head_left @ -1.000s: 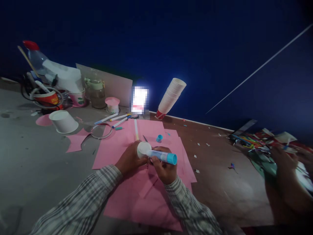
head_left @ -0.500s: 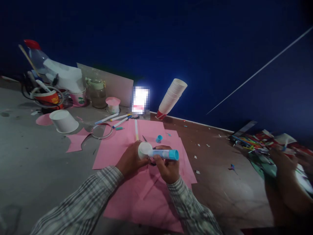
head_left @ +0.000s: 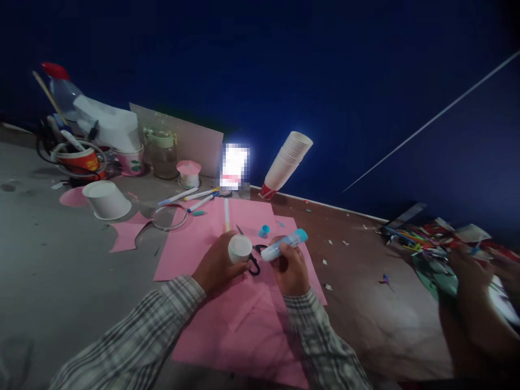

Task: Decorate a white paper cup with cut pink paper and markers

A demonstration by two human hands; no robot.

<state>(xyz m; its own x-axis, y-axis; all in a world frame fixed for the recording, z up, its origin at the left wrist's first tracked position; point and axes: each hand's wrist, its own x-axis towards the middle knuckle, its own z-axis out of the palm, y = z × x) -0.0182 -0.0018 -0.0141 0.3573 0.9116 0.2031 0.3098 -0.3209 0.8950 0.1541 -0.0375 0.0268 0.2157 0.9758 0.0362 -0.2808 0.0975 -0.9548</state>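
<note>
My left hand (head_left: 219, 264) is wrapped round a small white paper cup (head_left: 240, 248), whose pale round end faces up toward me. In my right hand (head_left: 293, 273) is a glue stick (head_left: 284, 245) with a bright blue end, tilted up to the right and apart from the cup. A pair of scissors (head_left: 254, 265) with black handles lies between my hands, partly hidden by the cup. Its blue cap (head_left: 264, 231) rests just beyond on the pink paper (head_left: 195, 330). A white marker (head_left: 226, 214) lies farther back on the sheets.
At the left stand an upturned white cup (head_left: 106, 200), a glass jar (head_left: 162, 154) and a red tool-filled cup (head_left: 79, 162). A leaning cup stack (head_left: 286, 162) and a blurred-out bright screen (head_left: 234, 165) are at the back. Another person's hand (head_left: 469, 271) is at right, by craft scraps.
My right hand has drawn the glue stick away from the cup's end, to the right, and tilted it upward. My left hand still holds the cup in nearly the same place.
</note>
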